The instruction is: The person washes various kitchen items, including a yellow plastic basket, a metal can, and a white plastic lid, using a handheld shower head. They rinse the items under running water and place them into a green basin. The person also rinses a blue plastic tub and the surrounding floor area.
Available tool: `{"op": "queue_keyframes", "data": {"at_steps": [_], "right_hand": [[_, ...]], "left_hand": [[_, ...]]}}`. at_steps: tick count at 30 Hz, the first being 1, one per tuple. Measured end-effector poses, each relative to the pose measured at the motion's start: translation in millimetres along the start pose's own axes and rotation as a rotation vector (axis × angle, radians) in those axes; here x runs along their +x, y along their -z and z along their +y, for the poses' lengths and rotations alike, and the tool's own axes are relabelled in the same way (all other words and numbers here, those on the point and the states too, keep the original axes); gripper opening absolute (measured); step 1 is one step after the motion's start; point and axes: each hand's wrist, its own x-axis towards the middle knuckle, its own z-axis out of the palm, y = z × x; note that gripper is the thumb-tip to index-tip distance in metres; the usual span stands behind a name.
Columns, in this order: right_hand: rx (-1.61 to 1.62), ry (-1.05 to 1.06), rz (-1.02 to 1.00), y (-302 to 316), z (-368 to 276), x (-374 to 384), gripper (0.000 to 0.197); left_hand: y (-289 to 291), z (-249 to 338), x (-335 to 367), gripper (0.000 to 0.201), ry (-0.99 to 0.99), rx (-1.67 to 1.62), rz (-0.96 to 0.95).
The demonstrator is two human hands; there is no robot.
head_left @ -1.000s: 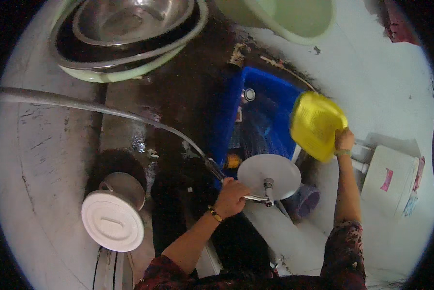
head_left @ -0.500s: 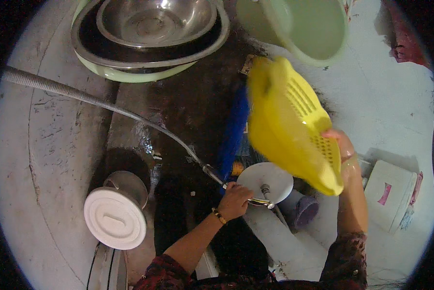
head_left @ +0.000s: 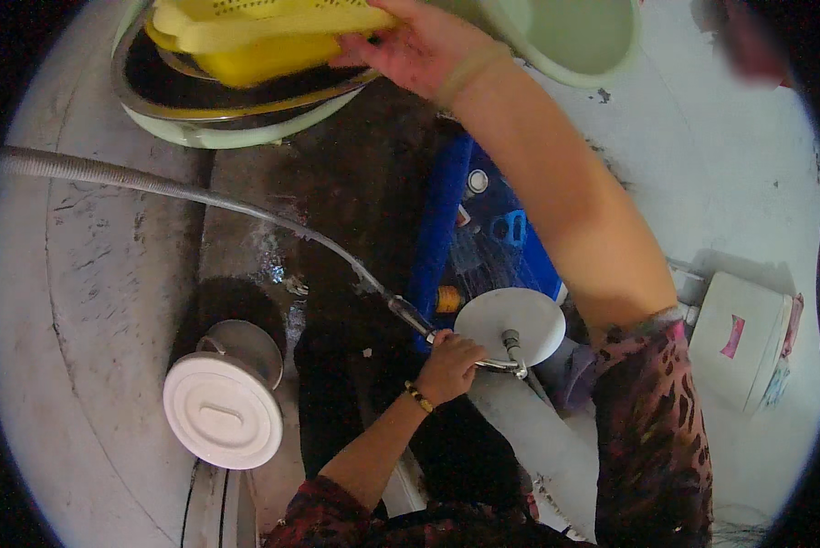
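Note:
My left hand [head_left: 451,367] is closed round the metal handle of a hand shower with a wide round white head [head_left: 492,320]. A ribbed grey hose [head_left: 273,217] leads from that handle to the far left. At the far side, my right hand [head_left: 419,46] grips the rim of a yellow plastic colander [head_left: 268,50], which has slots and holes. The colander is above a stack of basins: a wide steel one [head_left: 136,78] with a pale green one [head_left: 191,135] below it. The colander's far end runs out of the picture, and it hides most of the smaller steel bowl.
A blue crate [head_left: 442,219] with small items stands beyond the shower head. A white-lidded bucket [head_left: 223,411] is at left. Pale green tubs [head_left: 570,36] stand at the far right, a white box [head_left: 739,342] at right. A purple container [head_left: 579,374] is partly behind my right sleeve.
My right hand has carried the yellow colander left and away from me, from the right side to above the basins. The blue crate is uncovered. My left hand has barely moved.

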Motion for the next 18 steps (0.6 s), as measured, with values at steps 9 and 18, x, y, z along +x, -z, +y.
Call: {"op": "queue_keyframes", "data": {"at_steps": [9, 18], "right_hand": [[-0.626, -0.184, 0.028, 2.8, -12.4, -95.4, 0.029], [-1.709, -0.498, 0.620, 303.9, 19.2, -293.7, 0.020]], "left_hand": [[2.2, -4.1, -2.2, 0.024, 0.062, 0.029, -0.113], [-1.6, -11.7, 6.4, 0.028, 0.106, 0.094, -0.276]]}}
